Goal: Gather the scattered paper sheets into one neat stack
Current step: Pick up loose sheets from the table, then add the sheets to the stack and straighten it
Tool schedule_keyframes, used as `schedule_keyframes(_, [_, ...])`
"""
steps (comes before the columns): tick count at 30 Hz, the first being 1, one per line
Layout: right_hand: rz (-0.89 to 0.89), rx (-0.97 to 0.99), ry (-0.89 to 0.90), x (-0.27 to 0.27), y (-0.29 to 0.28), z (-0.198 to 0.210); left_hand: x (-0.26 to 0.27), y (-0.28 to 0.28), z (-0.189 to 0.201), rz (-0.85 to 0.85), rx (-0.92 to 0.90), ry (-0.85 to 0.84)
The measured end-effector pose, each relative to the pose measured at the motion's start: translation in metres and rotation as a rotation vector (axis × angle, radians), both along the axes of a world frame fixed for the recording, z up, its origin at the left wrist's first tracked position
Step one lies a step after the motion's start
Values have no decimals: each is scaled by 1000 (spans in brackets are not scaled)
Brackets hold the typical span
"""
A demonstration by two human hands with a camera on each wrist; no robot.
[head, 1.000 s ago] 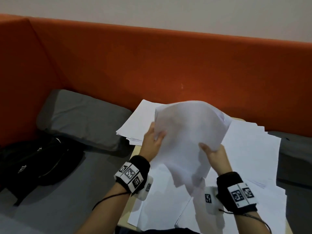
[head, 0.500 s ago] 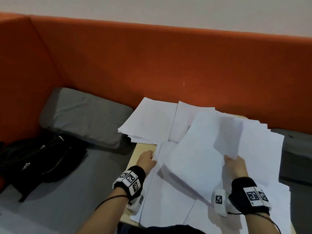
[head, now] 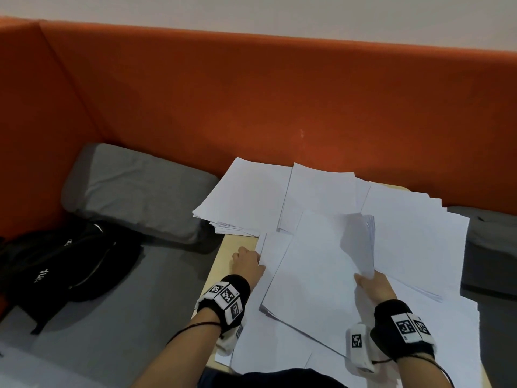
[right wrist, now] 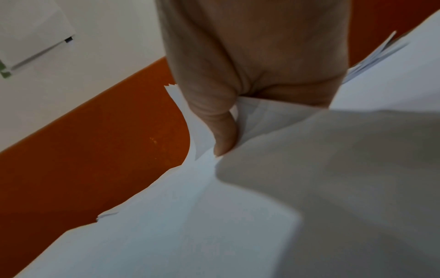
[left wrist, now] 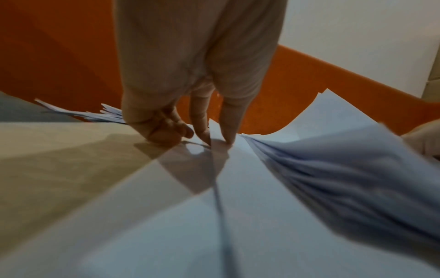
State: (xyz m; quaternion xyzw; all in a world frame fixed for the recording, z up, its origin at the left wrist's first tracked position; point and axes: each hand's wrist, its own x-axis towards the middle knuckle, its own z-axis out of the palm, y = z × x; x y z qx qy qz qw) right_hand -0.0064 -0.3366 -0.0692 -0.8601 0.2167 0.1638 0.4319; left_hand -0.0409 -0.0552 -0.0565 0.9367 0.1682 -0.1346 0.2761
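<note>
White paper sheets [head: 419, 233] lie scattered and overlapping on a small pale wooden table [head: 235, 247]. A thicker pile [head: 246, 197] sits at the back left corner. My right hand [head: 369, 284] grips a bundle of sheets [head: 316, 264] by its near right edge, thumb [right wrist: 226, 143] on top, and the far right corner curls upward. My left hand [head: 247, 261] is at the left edge of the spread. There its thumb and forefinger [left wrist: 202, 129] pinch the raised corner of a single sheet [left wrist: 214, 126], with the other fingers curled on the table.
An orange padded backrest [head: 279, 107] runs behind and to the left of the table. A grey cushion [head: 134, 189] and a black bag [head: 64, 264] lie on the seat to the left. Another grey cushion [head: 489, 247] is at the right.
Both hands held the bundle up in the air a second ago. It has come down flat over the spread, and my left hand let go and moved to the left edge sheet.
</note>
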Motion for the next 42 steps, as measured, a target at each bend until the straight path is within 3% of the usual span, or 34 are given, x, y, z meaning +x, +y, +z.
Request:
schedule_keyframes(3, [-6, 5, 0, 0, 0, 1, 1, -3, 3, 18, -138, 78])
schedule_keyframes(12, [-22, 23, -1, -2, 1, 3, -7, -7, 9, 52, -563, -55])
schedule_keyframes(19, [-20, 9, -2, -2, 3, 6, -7, -8, 7, 46, -461, 12])
schedule_keyframes(22, [-31, 26, -13, -3, 1, 7, -5, -7, 18, 49, -370, -35])
schedule_keyframes(26, [-95, 64, -69, -4, -8, 11, 4, 2, 65, 26, -158, -292])
schedule_keyframes(29, [-97, 40, -74, -4, -11, 14, 12, 20, 121, 23, -34, -625])
schedule_keyframes(31, [-75, 4, -66, -5, -7, 15, 12, 30, 156, 62, -130, -900])
schedule_keyframes(33, [-67, -7, -76, -7, -1, 15, 14, 38, 175, 107, -305, -1036])
schedule_keyframes(38, [-68, 231, -79, -8, 16, 27, 27, 36, 169, 237, -717, -967])
schedule_keyframes(40, [-48, 333, -101, -10, 20, 35, 33, 28, 143, 272, -763, -870])
schedule_keyframes(42, [41, 256, -141, -11, 22, 41, 37, 22, 108, 278, -736, -759])
